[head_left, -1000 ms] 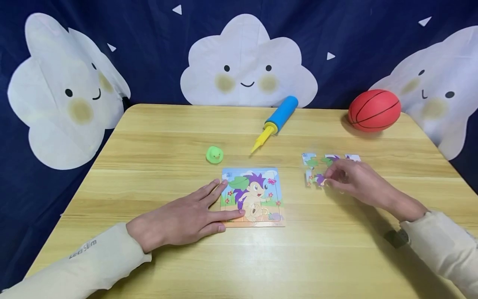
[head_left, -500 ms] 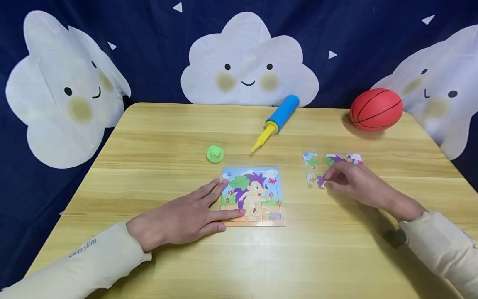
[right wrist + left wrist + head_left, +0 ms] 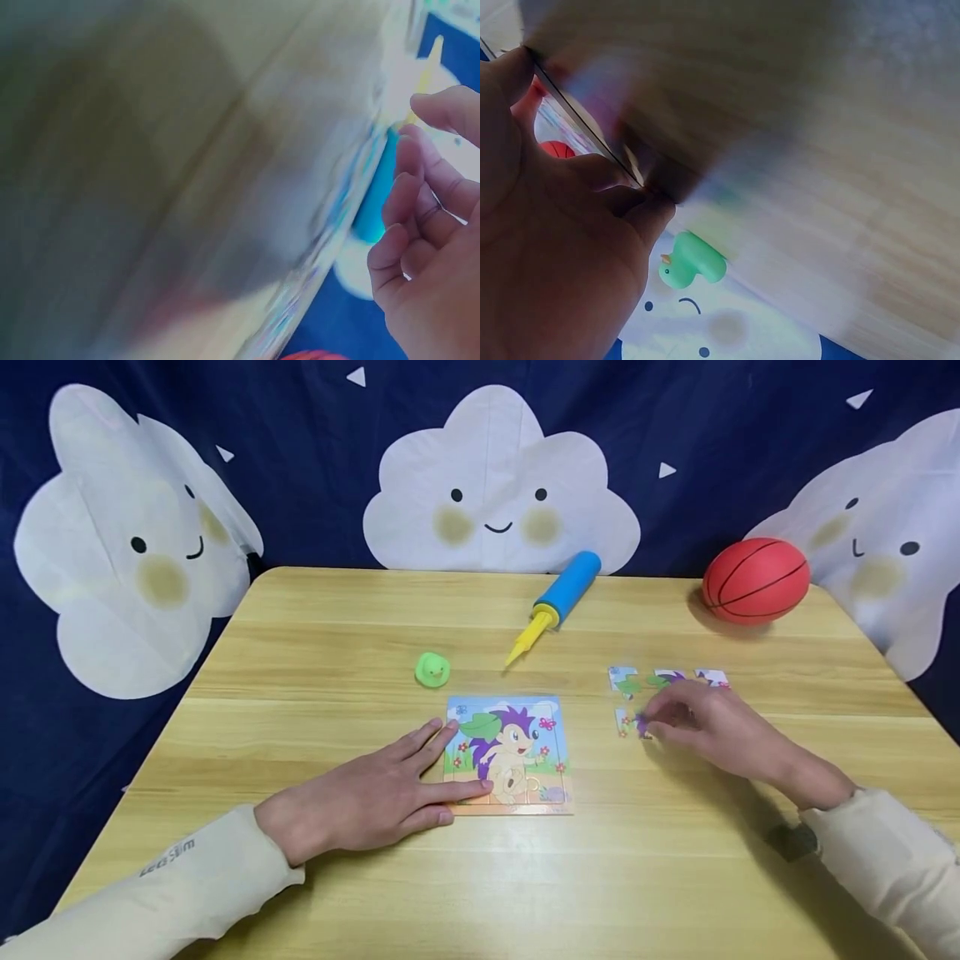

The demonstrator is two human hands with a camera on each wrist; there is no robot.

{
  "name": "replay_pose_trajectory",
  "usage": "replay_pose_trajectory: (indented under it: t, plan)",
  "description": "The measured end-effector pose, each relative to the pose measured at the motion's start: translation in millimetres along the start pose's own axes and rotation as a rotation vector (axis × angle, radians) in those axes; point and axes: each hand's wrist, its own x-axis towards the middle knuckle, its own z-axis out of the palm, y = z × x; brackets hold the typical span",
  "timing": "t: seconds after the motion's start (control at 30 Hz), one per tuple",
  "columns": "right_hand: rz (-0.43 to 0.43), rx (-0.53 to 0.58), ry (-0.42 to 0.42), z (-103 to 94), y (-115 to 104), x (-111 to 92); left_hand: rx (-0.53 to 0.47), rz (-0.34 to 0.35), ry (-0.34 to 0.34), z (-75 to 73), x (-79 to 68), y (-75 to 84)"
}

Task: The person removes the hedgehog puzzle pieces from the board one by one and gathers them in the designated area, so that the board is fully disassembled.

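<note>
A hedgehog jigsaw puzzle (image 3: 517,752) lies in its frame mid-table in the head view. My left hand (image 3: 367,797) rests on its left side with fingers spread; the left wrist view shows this hand (image 3: 562,240) at the puzzle's edge. To the right, loose puzzle pieces (image 3: 622,681) lie in two rows. My right hand (image 3: 723,727) is over them, its thumb and index fingertips right at a purple puzzle piece (image 3: 642,725), which they partly cover. In the right wrist view that hand (image 3: 439,217) has loosely bent fingers, with a small gap between thumb and index and nothing visible in it.
Behind the puzzle sits a green toy duck (image 3: 432,670). A blue and yellow hand pump (image 3: 558,602) lies farther back. At the back right corner of the wooden table (image 3: 337,627) is a red ball (image 3: 756,581), before a cloud-patterned curtain (image 3: 315,460).
My right hand has shifted slightly left, its fingertips now overlapping more of the purple puzzle piece. The left hand and the framed puzzle have stayed put.
</note>
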Motion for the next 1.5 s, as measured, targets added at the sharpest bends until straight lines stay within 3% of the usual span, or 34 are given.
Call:
replay_pose_trajectory:
  t: [0.3, 0.57, 0.77, 0.97, 1.3, 1.5]
  plan:
    - [-0.001, -0.022, -0.148, 12.5, -64, 8, 0.025, 0.027, 0.015, -0.7, 3.6, 1.2]
    - [-0.019, -0.013, -0.232, 41.0, -99, 12, 0.033, 0.107, -0.011, -2.5, 22.6, 11.2]
    - [-0.012, -0.058, -0.213, 54.5, -105, 12, 0.045, 0.134, -0.023, 1.9, 29.5, 17.2]
    - [0.002, -0.059, -0.218, 55.9, -104, 14, 0.029, 0.125, -0.028, 2.7, 30.9, 16.7]
    - [0.147, 0.098, -0.241, 56.4, -105, 17, -0.001, 0.112, -0.029, 2.8, 31.2, 17.2]
    - [0.133, 0.266, -0.229, 56.6, -102, 12, -0.012, 0.108, -0.040, 3.0, 29.7, 17.3]
